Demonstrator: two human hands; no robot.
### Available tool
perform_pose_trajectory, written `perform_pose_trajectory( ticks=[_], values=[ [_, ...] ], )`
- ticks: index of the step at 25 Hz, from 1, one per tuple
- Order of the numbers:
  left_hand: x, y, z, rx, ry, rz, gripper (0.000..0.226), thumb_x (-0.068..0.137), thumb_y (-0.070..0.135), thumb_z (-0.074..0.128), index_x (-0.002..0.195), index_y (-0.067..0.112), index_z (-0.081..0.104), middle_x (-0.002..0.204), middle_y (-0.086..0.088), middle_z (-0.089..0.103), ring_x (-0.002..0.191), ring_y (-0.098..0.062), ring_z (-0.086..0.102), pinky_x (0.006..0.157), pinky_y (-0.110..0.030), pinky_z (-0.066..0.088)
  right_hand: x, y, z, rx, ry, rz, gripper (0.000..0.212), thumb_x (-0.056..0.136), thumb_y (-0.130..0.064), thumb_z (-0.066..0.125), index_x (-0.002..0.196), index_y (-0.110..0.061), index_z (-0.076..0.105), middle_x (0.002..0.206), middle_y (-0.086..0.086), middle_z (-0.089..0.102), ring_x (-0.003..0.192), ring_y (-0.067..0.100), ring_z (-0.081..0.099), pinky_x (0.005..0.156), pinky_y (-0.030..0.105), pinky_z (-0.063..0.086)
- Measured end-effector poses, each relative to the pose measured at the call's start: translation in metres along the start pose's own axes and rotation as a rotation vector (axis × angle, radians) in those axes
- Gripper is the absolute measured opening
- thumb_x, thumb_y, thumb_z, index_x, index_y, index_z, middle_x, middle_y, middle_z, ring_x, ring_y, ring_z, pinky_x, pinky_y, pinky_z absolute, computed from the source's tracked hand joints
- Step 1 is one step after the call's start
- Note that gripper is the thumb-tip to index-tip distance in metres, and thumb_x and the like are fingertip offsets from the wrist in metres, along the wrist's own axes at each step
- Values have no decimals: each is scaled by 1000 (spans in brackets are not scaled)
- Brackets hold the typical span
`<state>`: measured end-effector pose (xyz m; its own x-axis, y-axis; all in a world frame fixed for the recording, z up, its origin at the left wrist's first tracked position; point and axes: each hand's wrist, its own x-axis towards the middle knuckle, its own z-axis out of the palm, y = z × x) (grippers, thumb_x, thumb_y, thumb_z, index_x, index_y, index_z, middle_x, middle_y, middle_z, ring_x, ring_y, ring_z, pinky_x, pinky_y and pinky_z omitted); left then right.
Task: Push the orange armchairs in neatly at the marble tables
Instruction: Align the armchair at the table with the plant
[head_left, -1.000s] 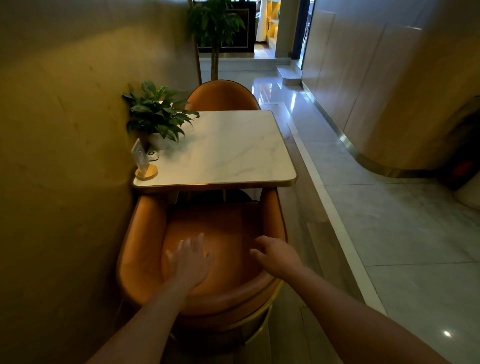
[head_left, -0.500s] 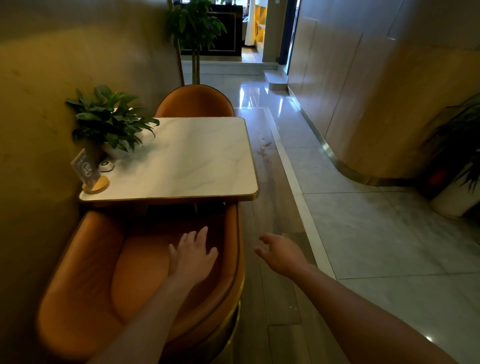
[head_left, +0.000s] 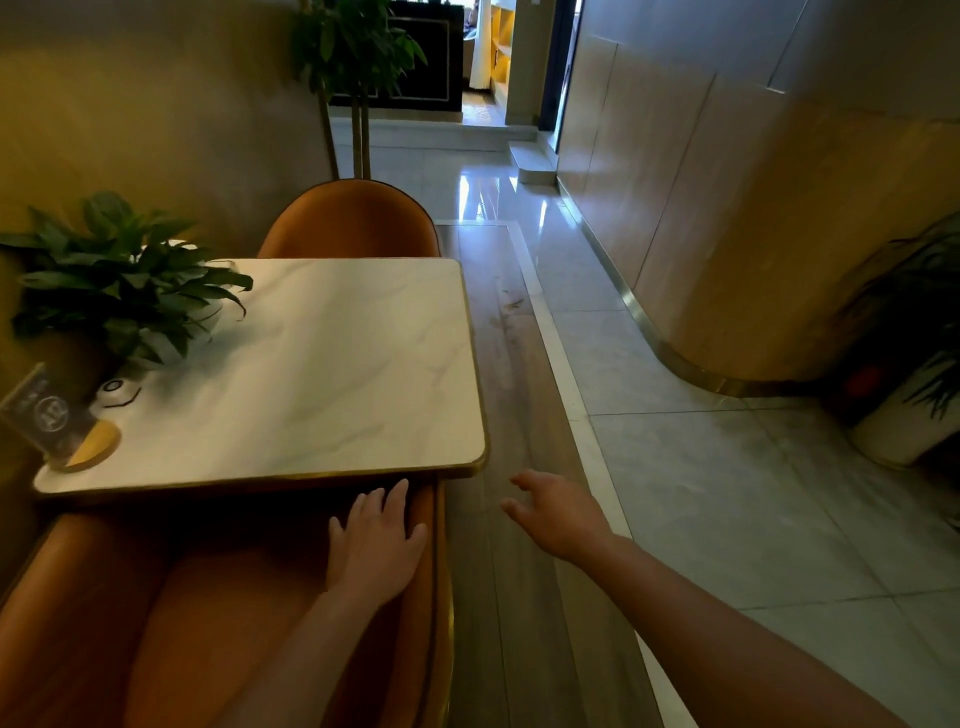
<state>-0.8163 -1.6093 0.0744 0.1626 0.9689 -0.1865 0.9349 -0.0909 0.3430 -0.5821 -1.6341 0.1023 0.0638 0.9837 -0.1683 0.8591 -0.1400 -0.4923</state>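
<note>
Head view, looking down the aisle. The near orange armchair lies below you and to your left, its open front tucked under the near edge of the marble desk. Its push axis runs straight away from you, parallel to the wall, toward the far orange armchair at the desk's opposite end. Your left hand is the nearer one. It is spread flat, fingers apart and gripping nothing, over the chair's aisle-side arm just short of the desk edge; whether the palm touches the upholstery cannot be told. Your right hand hangs open with loosely parted fingers over the wooden floor strip, beside the chair but apart from it, holding nothing. Judged from this position, the near chair looks seated home, and any further trim would be a short forward nudge along that axis. Hidden or unclear: the near chair's backrest is cut off by the bottom of the frame, and its legs and the front of the seat are lost in shadow beneath the desk. Only the back of the far chair shows above the desk top, so how deep it sits cannot be read. The potted plant and the sign holder on the wall side are blurred.
</note>
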Motion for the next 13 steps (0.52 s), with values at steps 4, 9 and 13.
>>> perform_pose_trajectory(
  ticks=[4, 9, 13],
  values=[
    [51, 27, -4, 11, -9, 17, 66, 101, 48, 42, 157, 26, 15, 160, -4, 29, 148, -22, 24, 120, -48, 26, 51, 23, -21, 10, -26, 28, 50, 97, -47, 55, 142, -24, 49, 136, -1, 60, 119, 13, 58, 96, 30, 48],
    [124, 69, 9, 53, -27, 15, 66, 102, 48, 40, 158, 26, 14, 162, -8, 25, 148, -24, 23, 119, -44, 28, 123, 66, -44, 38, -49, 34, 50, 97, -47, 55, 141, -24, 49, 132, 0, 62, 113, 12, 61, 94, 30, 49],
    [203, 123, 25, 94, -30, -35, 65, 101, 52, 38, 158, 29, 14, 164, -4, 21, 150, -24, 21, 120, -44, 27, 206, 122, -76, 70, -81, 1, 50, 97, -45, 56, 142, -24, 49, 136, 0, 59, 119, 14, 58, 97, 31, 48]
  ],
)
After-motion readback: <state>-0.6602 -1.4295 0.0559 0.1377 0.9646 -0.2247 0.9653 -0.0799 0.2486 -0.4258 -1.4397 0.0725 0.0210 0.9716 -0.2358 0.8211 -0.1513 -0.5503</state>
